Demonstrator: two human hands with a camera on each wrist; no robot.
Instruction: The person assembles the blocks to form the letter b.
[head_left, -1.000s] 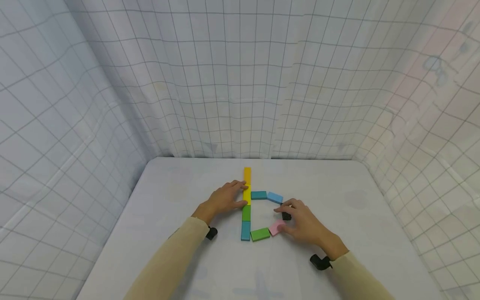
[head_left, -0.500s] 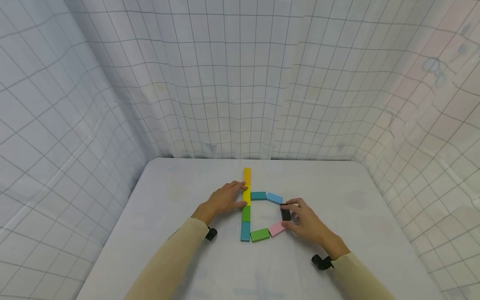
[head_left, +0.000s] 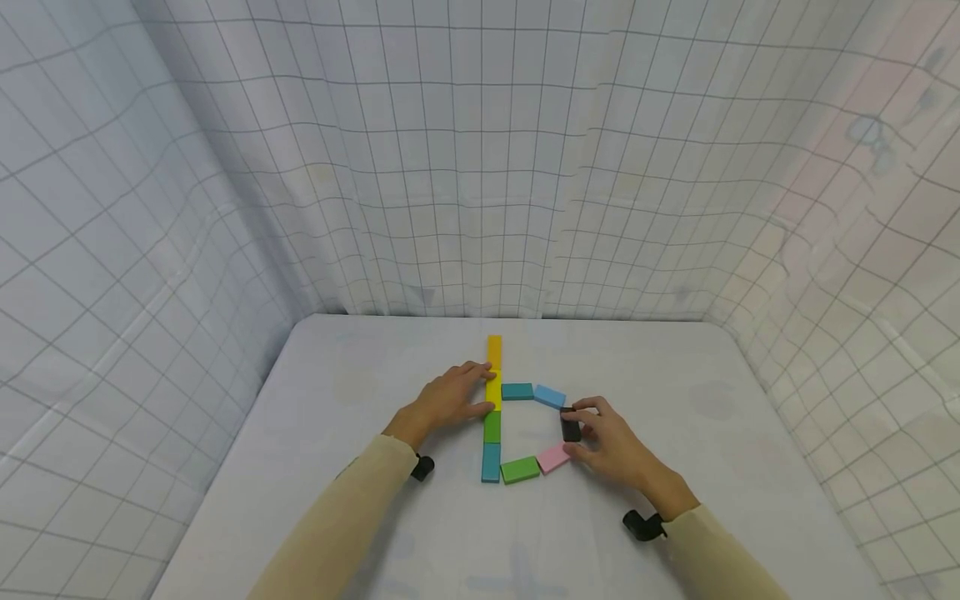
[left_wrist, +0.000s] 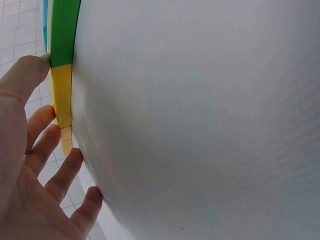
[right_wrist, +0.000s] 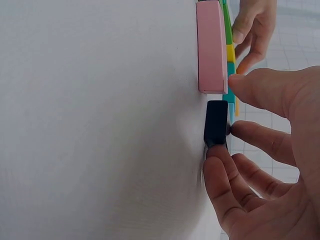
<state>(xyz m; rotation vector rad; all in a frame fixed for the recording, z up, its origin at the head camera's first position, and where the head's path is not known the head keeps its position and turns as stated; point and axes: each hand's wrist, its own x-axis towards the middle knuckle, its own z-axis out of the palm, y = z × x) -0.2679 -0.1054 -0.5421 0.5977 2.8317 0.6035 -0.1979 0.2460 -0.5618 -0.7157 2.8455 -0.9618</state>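
Note:
Flat coloured blocks form a column with a loop on its right. My left hand (head_left: 450, 393) lies left of the column, its thumb and fingertips touching the yellow block (head_left: 493, 390). An orange-yellow block (head_left: 495, 352) is above it; a green block (head_left: 492, 427) and a teal block (head_left: 491, 463) lie below. At the loop's right side my right hand (head_left: 613, 443) has its fingers at the black block (right_wrist: 216, 122) and its thumb at the pink block (right_wrist: 212, 47). A slim gap separates those two blocks in the right wrist view.
A second teal block (head_left: 517, 392) and a light blue block (head_left: 550, 396) make the loop's top. Another green block (head_left: 521, 470) lies at its bottom. The white table (head_left: 360, 350) is enclosed by grid-patterned curtains (head_left: 480, 167).
The right thumb and fingers have shifted slightly, uncovering more of the black and pink blocks. The black block stands a little more upright in line. My left hand has stayed put.

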